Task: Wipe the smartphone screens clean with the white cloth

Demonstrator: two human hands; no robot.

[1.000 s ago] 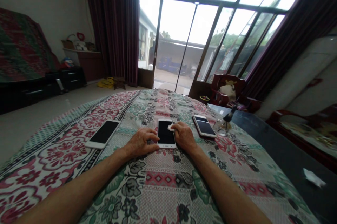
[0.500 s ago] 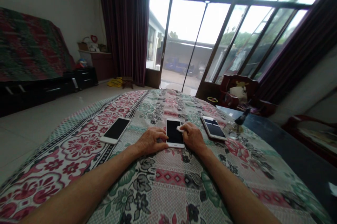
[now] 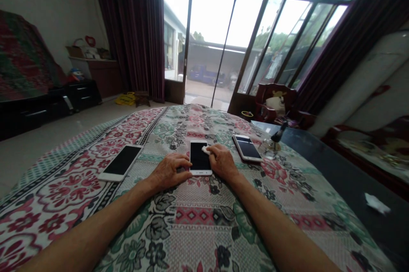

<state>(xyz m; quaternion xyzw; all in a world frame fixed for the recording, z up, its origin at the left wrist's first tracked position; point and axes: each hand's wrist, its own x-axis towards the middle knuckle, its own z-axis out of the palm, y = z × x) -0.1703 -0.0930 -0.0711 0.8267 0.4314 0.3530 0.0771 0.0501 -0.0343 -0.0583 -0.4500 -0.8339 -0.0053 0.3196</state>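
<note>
A white smartphone (image 3: 198, 162) with a dark screen lies flat on the patterned tablecloth (image 3: 204, 204). My left hand (image 3: 171, 170) holds it at its left edge, thumb near the lower corner and fingers higher up. Pinched in my right hand (image 3: 224, 162) is a small white wad (image 3: 205, 150), possibly tissue, pressed on the upper right of the screen. My right fingertips are partly hidden behind the hand. A second white smartphone (image 3: 122, 162) lies to the left, screen up. On the right, another smartphone (image 3: 247, 148) rests face up, apparently on top of a darker flat thing.
Beyond the right phone stands a clear glass container (image 3: 270, 148) with a black-topped piece. A crumpled white tissue (image 3: 377, 204) lies on the dark tabletop (image 3: 345, 187) at right. Wooden chairs (image 3: 276, 101) and a glass door (image 3: 211, 50) are farther back.
The whole view has shifted, so the table scene sits further left. My right hand and the white wad have moved slightly up the screen; my left hand stays at the phone's edge.
</note>
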